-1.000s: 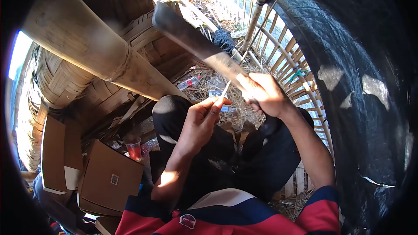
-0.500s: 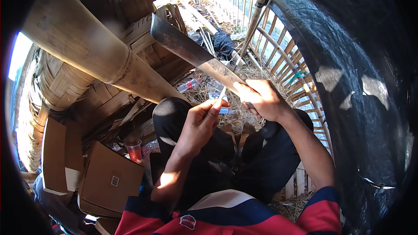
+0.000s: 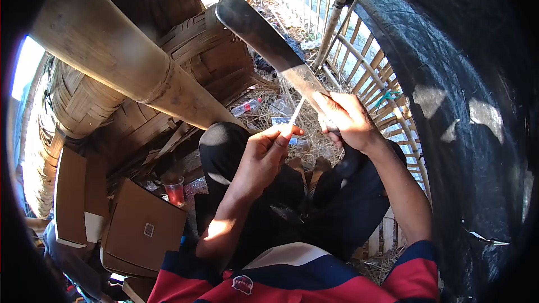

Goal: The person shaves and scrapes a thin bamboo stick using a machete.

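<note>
A machete [image 3: 264,39] with a long, broad, darkened blade points up and to the left. My right hand [image 3: 349,122] is wrapped round its grip, most of which is hidden by the fingers. Between the thumb and fingers of my left hand [image 3: 266,154] is a thin pale stick [image 3: 297,110], probably a bamboo sliver, its tip slanting up to the right. That tip is close to the lower part of the blade; whether they touch I cannot tell. Both hands are above my bent knees.
A thick bamboo pole [image 3: 129,67] slants down from upper left to my left knee. Woven baskets [image 3: 87,98] stand behind it. Cardboard boxes [image 3: 143,227] and a cup of red drink [image 3: 174,192] lie left. A slatted fence [image 3: 370,67] and black sheeting [image 3: 466,134] rise right.
The machete has swung more upright, its tip rising and shifting right. My right hand has moved slightly right. More of the pale stick shows above my left hand, which has barely moved.
</note>
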A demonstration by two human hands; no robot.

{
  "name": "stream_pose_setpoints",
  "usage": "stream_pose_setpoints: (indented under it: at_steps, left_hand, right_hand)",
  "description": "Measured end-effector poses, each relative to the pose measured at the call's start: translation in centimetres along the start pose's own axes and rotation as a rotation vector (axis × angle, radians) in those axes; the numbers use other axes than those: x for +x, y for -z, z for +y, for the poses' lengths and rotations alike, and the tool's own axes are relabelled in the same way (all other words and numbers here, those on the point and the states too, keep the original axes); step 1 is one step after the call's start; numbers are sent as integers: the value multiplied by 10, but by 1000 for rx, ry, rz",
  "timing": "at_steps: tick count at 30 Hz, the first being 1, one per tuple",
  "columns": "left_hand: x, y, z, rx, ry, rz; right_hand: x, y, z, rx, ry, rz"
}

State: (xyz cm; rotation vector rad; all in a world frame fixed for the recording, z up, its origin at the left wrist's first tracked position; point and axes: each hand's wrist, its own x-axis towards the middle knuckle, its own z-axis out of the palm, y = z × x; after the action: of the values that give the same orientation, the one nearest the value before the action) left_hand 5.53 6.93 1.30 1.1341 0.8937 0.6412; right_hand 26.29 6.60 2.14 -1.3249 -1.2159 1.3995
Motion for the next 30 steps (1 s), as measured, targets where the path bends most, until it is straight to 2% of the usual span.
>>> stream_pose_setpoints:
  at_steps: [3, 4, 7, 9, 10, 12, 13, 14, 16, 20, 24, 30]
  left_hand:
    - [2, 0, -1, -56, 28, 4]
    - [2, 1, -1, -56, 29, 0]
    - [-2, 8, -6, -167, 72, -78]
    - [-3, 10, -10, -137, 110, -63]
    - [-4, 9, -11, -137, 108, -62]
    - [-3, 5, -12, 13, 1, 32]
    - [-2, 4, -11, 14, 1, 28]
    - [-3, 2, -8, 20, -5, 16]
    - [-3, -1, -3, 26, -13, -2]
    - [-11, -6, -9, -41, 8, -3]
    - [-16, -10, -21, -37, -9, 45]
    - [-26, -15, -16, -49, 84, 101]
  right_hand:
    - [-1, -2, 1, -83, -47, -66]
    - [3, -1, 10, -206, 50, -71]
    - [0, 0, 3, -288, 52, -47]
    - [-4, -2, -8, -498, 249, 159]
    - [-3, -2, -8, -500, 251, 158]
    - [-4, 1, -2, -762, 548, 218]
    - [-3, -2, -1, -692, 678, 298]
    - [-2, -3, 2, -694, 677, 302]
    - [-2, -3, 6, -815, 867, 405]
    - [-5, 0, -2, -1074, 987, 398]
    - [-9, -4, 5, -1205, 887, 314]
    - [-5, 8, 17, -1222, 794, 380]
